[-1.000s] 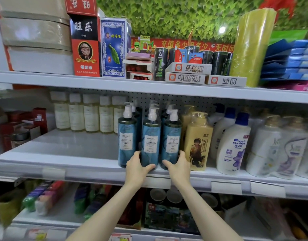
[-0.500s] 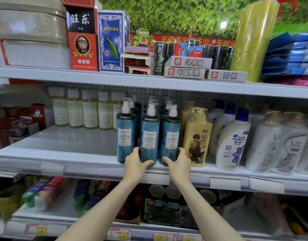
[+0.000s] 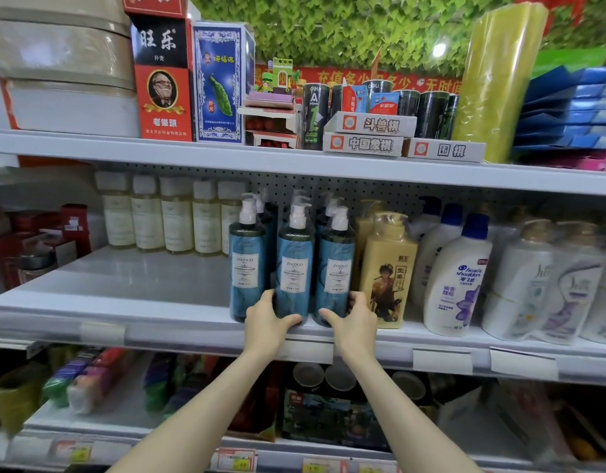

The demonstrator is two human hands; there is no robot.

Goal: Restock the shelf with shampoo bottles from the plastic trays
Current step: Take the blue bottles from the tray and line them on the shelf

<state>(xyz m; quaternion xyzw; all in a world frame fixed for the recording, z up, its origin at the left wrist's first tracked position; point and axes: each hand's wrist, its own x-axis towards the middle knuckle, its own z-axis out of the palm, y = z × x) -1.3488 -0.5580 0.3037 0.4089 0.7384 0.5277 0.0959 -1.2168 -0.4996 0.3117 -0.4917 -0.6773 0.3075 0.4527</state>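
Note:
Three teal ZHIDUO pump shampoo bottles stand upright in a row at the front of the middle shelf (image 3: pixel 131 288), with more of the same behind them. My left hand (image 3: pixel 265 324) grips the base of the middle bottle (image 3: pixel 294 264), thumb across its front. My right hand (image 3: pixel 354 319) grips the base of the right bottle (image 3: pixel 335 268). The left bottle (image 3: pixel 247 264) stands free beside them. No plastic tray is in view.
A yellow bottle (image 3: pixel 387 268) stands touching the right teal bottle, then white Head & Shoulders bottles (image 3: pixel 458 278). Pale bottles (image 3: pixel 175 216) line the shelf's back left, with bare shelf before them. Boxes fill the upper shelf (image 3: pixel 294 162); packaged goods lie on the lower one.
Both hands stay on the bases of the same two bottles. The view has shifted slightly upward; the bottles have hardly moved on the shelf.

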